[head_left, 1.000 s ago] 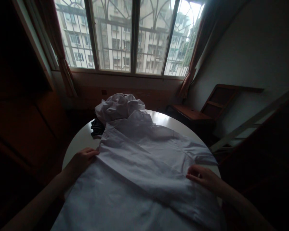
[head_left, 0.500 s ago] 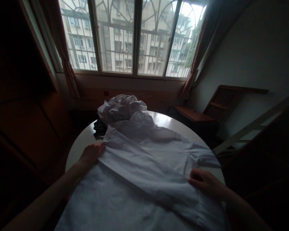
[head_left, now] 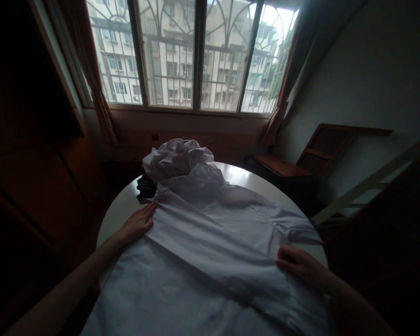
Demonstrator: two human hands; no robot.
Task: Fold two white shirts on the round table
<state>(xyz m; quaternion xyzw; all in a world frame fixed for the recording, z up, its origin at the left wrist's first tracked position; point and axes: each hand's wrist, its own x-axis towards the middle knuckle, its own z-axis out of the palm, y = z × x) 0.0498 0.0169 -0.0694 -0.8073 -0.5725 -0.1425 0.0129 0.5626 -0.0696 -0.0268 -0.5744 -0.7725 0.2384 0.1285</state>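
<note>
A white shirt [head_left: 210,242] lies spread over a round white table [head_left: 112,219], with creases running across it and a sleeve reaching to the right edge. My left hand [head_left: 138,225] rests on the shirt's left edge with its fingers stretched out flat. On the right side, my right hand [head_left: 299,263] has its fingers curled and pinched on the shirt's cloth. Behind the spread shirt sits a crumpled heap of white clothing [head_left: 178,158]. Dark folded cloth [head_left: 146,186] lies at the left of that heap.
A wooden chair [head_left: 283,165] stands beyond the table at the right, near a pale ladder-like frame [head_left: 357,193]. Wooden cabinets [head_left: 31,186] line the left side. A barred window [head_left: 196,60] with curtains [head_left: 100,102] is ahead.
The fingers of my left hand have gone from curled at the shirt's edge to stretched flat on it. My right hand has hardly moved.
</note>
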